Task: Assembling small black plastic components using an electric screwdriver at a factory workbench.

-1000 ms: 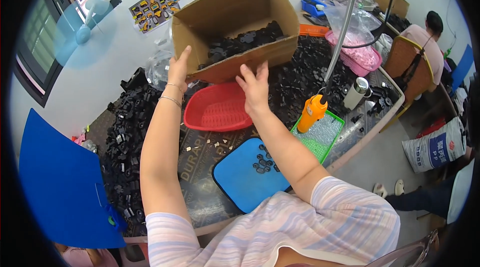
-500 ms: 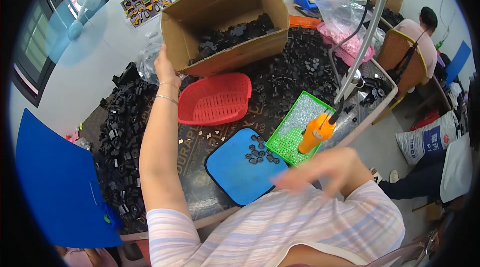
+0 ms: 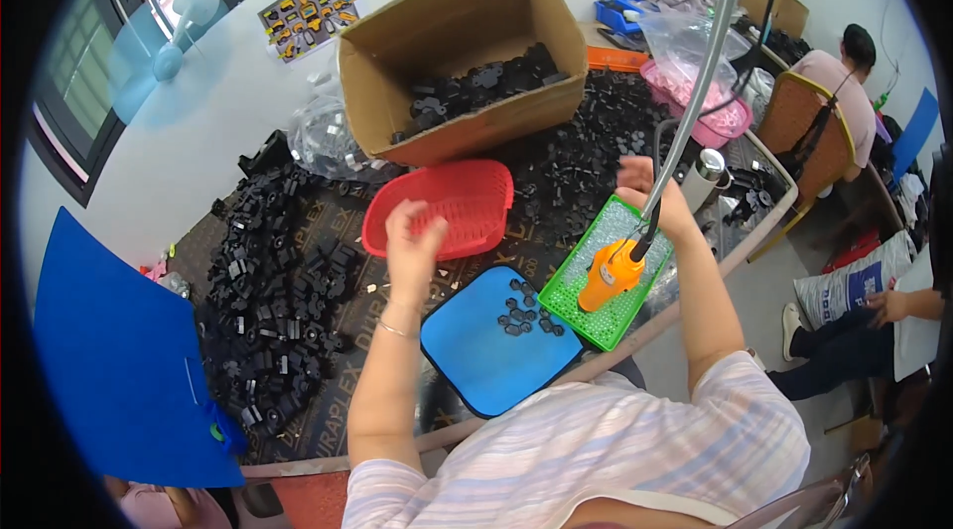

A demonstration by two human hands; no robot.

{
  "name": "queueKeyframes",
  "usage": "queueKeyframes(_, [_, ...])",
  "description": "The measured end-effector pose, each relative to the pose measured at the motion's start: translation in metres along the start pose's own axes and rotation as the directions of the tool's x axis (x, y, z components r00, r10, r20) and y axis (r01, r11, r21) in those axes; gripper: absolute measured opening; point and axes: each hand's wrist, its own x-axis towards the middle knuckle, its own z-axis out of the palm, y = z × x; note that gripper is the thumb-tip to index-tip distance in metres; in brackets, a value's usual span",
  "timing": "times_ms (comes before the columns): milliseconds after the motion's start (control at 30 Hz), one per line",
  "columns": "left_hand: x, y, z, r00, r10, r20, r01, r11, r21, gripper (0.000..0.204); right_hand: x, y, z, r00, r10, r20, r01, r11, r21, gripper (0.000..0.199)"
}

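My left hand (image 3: 412, 246), a little blurred, is over the near edge of the red plastic basket (image 3: 496, 216); its thumb and fingers are apart and hold nothing. Past the far end of a green perforated tray (image 3: 608, 333), my right hand (image 3: 657, 194) has its fingers spread, partly behind the metal pole (image 3: 703, 72). Small silvery parts fill the tray's far portion. Above it hangs an orange electric screwdriver (image 3: 611, 276) with a black cable. Several small black plastic pieces (image 3: 518, 316) lie on a blue mat (image 3: 481, 360).
A cardboard box (image 3: 457, 28) with black parts inside stands behind the basket. Heaps of black parts (image 3: 268, 330) cover the table's left and far right. A steel flask (image 3: 703, 177) and a pink basket (image 3: 720, 122) are at right. Another person (image 3: 834, 72) sits beyond.
My left hand has left the cardboard box's side and come down to the red basket. My right hand has moved from the mat's near right corner to beyond the green tray.
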Motion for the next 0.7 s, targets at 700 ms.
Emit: queueKeyframes(700, [-0.104, 0.026, -0.057, 0.966, 0.121, 0.229, -0.259, 0.407, 0.876, 0.013, 0.101, 0.030, 0.067, 0.954, 0.298, -0.029, -0.142, 0.367, -0.919, 0.116])
